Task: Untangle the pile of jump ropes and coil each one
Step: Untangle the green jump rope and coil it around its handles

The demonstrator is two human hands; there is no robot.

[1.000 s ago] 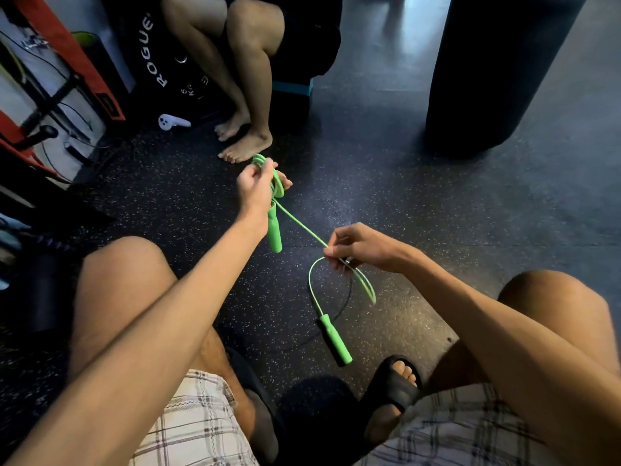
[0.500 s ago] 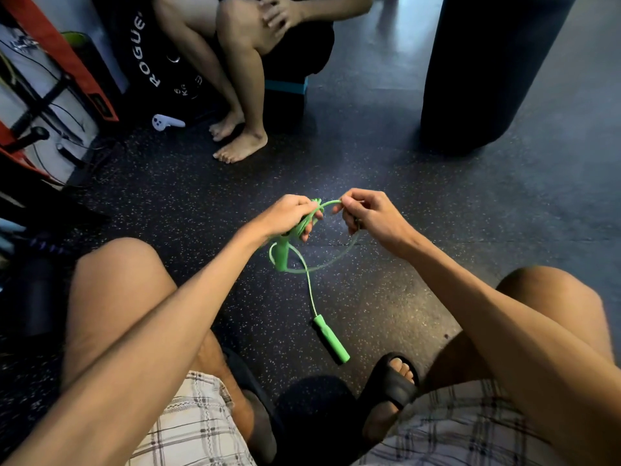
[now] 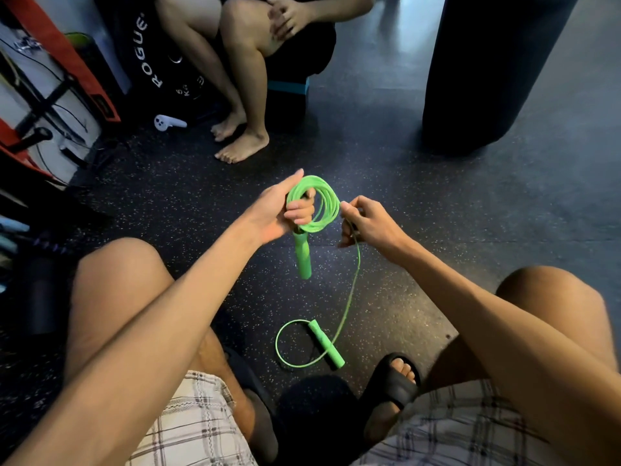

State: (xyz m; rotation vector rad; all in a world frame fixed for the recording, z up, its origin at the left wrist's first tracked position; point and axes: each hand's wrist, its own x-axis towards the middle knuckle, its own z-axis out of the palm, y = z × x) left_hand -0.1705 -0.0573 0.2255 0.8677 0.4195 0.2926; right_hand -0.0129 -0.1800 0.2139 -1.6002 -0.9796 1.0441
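My left hand [image 3: 282,213] grips a coil of several loops of green jump rope [image 3: 324,203], fingers curled through the loops. One green handle [image 3: 302,255] hangs down below that hand. My right hand [image 3: 364,223] pinches the free strand beside the coil. From there the strand [image 3: 351,297] drops to the floor, forms a small loop [image 3: 280,351] and ends at the second green handle [image 3: 326,343], lying between my feet. A thin dark cord lies under that handle.
A seated person's bare legs and feet [image 3: 242,146] are just beyond the coil. A black punching bag [image 3: 487,72] stands at the back right. A white controller [image 3: 168,122], a black Rogue plate and red equipment sit at the left. My sandalled foot [image 3: 393,388] is near the floor handle.
The coil in my left hand has gained a loop and stands rounder and more open. My right hand has shifted right, holding the strand. The floor handle has slid slightly and a small loop has formed beside it.
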